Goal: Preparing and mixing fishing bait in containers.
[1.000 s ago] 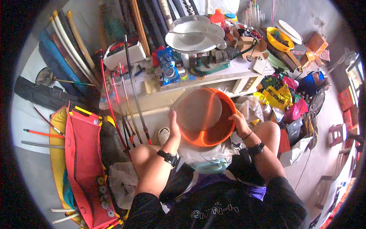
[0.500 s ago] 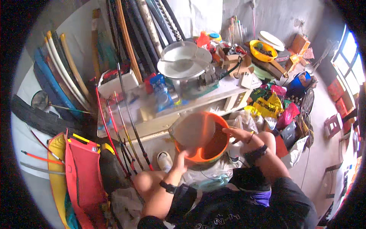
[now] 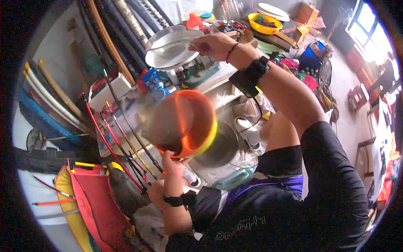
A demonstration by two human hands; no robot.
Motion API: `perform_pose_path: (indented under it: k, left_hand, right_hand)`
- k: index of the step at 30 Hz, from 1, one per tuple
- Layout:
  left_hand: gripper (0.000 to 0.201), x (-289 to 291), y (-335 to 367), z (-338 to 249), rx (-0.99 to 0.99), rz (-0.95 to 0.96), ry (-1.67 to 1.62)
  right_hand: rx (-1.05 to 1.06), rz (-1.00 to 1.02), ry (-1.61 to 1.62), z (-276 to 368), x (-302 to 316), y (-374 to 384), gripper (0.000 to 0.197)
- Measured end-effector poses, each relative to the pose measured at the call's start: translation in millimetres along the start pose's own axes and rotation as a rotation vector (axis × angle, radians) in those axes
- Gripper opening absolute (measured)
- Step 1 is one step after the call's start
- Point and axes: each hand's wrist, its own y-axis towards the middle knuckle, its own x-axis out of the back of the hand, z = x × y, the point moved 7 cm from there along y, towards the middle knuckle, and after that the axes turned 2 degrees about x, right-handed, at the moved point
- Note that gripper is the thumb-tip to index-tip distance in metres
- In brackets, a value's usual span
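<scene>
While outstretched, right hand palm-down

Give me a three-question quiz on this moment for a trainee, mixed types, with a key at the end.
1. Which hand holds the orange bucket?

2. True or false: the right hand is inside the orange bucket.

3. What colour is the basin just in front of the white oval plate at the back?
a) green
b) yellow
c) purple

Key:
1. The left hand, at the bucket's lower rim.
2. False. It is up by the edge of the white pan; whether it touches the pan is hard to tell.
3. b) yellow.
</scene>
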Motion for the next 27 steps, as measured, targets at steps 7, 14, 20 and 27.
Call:
perform_pose_path:
  k: [7, 14, 20, 27]
  left_hand:
    - [0.051, 12.9, -25.8, -48.3, -0.187, -0.085, 0.112]
    - [0.052, 9.2, -44.9, -50.6, -0.221, 0.008, -0.103]
    - [0.054, 8.1, -45.3, -55.3, -0.257, -0.06, 0.028]
    - [0.051, -10.9, -40.4, -42.1, -0.172, 0.098, -0.098]
  right_hand:
    - [0.084, 0.016, 0.023, 41.8, 36.5, -111.1, 0.026]
    - [-0.223, -0.35, -0.003, 40.7, 96.1, -301.6, 0.032]
    - [-0.768, -0.346, 0.107, -109.0, 84.8, -381.8, 0.033]
    - [-0.958, -0.602, 0.542, -384.6, 25.0, -384.8, 0.013]
